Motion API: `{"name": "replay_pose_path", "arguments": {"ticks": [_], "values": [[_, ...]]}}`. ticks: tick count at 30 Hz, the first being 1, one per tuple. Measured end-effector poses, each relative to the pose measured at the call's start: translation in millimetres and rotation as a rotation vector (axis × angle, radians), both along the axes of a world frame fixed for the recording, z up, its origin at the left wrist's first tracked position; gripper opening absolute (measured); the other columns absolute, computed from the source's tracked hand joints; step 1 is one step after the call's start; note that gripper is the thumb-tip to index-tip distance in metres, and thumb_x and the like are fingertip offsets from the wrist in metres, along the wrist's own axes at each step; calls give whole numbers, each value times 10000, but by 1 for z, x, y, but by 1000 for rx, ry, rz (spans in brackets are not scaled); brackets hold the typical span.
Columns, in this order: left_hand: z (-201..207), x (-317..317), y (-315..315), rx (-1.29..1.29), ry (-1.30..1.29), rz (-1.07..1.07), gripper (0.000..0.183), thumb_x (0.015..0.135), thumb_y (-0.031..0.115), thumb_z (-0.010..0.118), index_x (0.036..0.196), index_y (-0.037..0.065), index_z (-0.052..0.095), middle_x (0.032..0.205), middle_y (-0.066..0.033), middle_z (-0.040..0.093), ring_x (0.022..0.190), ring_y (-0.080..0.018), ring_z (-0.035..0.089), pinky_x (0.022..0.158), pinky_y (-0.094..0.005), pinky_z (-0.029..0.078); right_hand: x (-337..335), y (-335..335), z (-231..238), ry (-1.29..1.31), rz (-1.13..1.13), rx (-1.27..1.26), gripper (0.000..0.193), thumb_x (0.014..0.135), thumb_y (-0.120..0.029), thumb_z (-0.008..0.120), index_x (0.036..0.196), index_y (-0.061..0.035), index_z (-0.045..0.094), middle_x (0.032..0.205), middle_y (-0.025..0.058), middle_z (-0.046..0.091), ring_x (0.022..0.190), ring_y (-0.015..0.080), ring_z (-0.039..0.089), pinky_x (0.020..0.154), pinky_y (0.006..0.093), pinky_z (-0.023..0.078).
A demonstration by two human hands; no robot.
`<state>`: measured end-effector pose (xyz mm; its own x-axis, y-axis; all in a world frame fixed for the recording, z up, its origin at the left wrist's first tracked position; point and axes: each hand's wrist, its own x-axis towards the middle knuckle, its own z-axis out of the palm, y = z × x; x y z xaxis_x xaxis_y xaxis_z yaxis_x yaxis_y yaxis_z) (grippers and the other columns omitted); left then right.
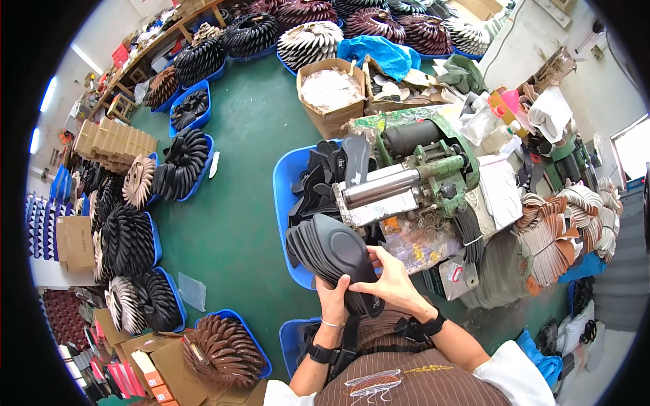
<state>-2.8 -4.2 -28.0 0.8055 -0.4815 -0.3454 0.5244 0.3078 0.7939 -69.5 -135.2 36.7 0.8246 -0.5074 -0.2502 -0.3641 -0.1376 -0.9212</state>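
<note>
A stack of black shoe insoles point(326, 249) is held in front of my body, its layered edges fanned toward the left. My left hand point(332, 299) is wrapped round the lower left side of the stack, with the thumb up against its edge. My right hand point(399, 287) grips the right side near the narrow ends, fingers and thumb on the top insole. Just beyond the stack is a green machine point(443, 159) with a shiny metal roller point(382, 188). More black insoles point(318, 177) lie in a blue bin point(284, 183) left of the machine; the held stack overlaps the bin's near part.
The machine's bench holds a bundle of dark strips point(467, 233) and plastic scraps point(420, 245). Tan and white bundled pieces point(548, 237) stand to the right. A cardboard box point(332, 111) sits beyond the bin. Green floor point(237, 216) runs along the left, bordered by blue tubs of stacked insoles point(125, 237).
</note>
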Motion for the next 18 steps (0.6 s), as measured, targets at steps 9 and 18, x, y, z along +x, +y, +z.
{"name": "replay_pose_path", "arguments": {"ticks": [9, 18], "values": [[26, 3, -6, -67, 112, -139, 520, 730, -5, 717, 1201, -5, 497, 1111, -80, 591, 995, -189, 580, 901, -315, 459, -15, -16, -18, -219, -187, 319, 594, 668, -22, 792, 1159, 36, 463, 1138, 124, 600, 1042, 165, 571, 921, 306, 458], [18, 20, 14, -23, 57, -134, 582, 740, 146, 694, 1244, -13, 449, 1123, -109, 576, 1013, -222, 581, 885, -338, 480, -59, -28, -36, -357, -313, 471, 573, 805, 76, 624, 1339, 15, 425, 1269, 90, 541, 1149, 159, 509, 1010, 291, 372]]}}
